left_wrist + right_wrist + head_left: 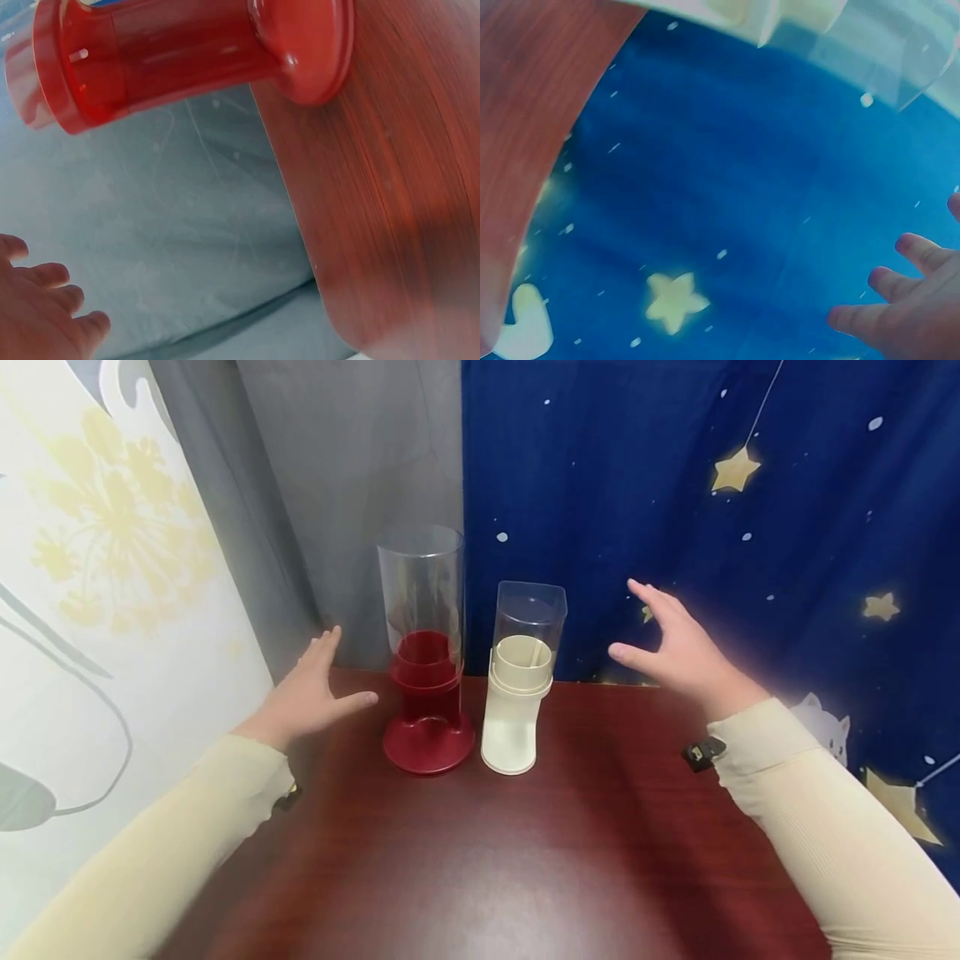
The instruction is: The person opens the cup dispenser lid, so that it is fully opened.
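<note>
Two upright dispensers with clear tops stand side by side near the table's back edge. The taller red dispenser [427, 745] has a round base and a clear cylinder; the smaller cream dispenser [512, 727] has a clear squarish container. My left hand [303, 693] is held in the air left of the red dispenser, fingers extended and thumb toward it, apart from it. To the right of the cream dispenser, my right hand [682, 647] hovers with fingers and thumb spread, touching nothing. Both wrist views show the fingers free of any object.
The dark red wooden table [480, 843] reaches back to a grey curtain [360, 460] and a blue star-patterned curtain [600, 485]. On the left hangs a white cloth [112, 568] with yellow flower prints. Small black devices, such as the wrist camera [703, 754], sit at the sleeves.
</note>
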`<state>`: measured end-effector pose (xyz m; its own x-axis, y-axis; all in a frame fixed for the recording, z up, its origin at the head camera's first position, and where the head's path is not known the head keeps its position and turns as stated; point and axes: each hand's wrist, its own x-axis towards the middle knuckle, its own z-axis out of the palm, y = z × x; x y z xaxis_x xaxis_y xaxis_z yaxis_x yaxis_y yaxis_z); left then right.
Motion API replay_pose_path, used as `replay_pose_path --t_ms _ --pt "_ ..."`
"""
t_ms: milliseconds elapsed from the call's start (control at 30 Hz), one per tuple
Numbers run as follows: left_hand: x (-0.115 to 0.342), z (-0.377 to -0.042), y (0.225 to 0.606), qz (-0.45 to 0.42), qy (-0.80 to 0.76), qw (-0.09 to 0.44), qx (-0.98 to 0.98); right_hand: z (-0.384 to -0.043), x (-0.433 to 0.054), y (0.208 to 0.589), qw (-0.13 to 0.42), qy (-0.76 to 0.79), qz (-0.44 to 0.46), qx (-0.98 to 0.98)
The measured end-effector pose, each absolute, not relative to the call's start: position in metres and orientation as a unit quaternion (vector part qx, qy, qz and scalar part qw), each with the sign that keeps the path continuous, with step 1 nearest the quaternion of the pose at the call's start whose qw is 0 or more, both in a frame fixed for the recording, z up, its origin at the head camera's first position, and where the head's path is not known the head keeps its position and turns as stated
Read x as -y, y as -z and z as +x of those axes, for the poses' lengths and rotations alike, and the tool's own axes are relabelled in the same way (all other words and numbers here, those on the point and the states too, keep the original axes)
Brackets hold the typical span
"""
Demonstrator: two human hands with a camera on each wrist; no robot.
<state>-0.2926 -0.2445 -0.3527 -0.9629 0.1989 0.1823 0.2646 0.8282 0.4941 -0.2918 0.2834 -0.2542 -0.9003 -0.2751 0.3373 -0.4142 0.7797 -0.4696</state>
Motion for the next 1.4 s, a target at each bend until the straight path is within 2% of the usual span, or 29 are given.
replay_pose_path --t_ms 333,700,1133,1400 --pt "0.223 -0.295 0.35 -0.118 0.316 0.057 0.94 -0.29 -0.234 0.225 0.134 -0.285 0.212 0.925" --pt "0.202 -0.298 0.348 -0.11 0.352 0.057 0.928 -0.295 -0.201 0.209 0.129 -0.291 0.238 0.917" --pt "0.198 -0.307 0.361 -0.086 0.372 0.057 0.923 -0.303 -0.157 0.216 0.11 -0.325 0.267 0.901" --pt "0.192 -0.314 0.37 -0.087 0.407 0.09 0.905 -0.302 -0.13 0.221 0.107 -0.361 0.258 0.89"
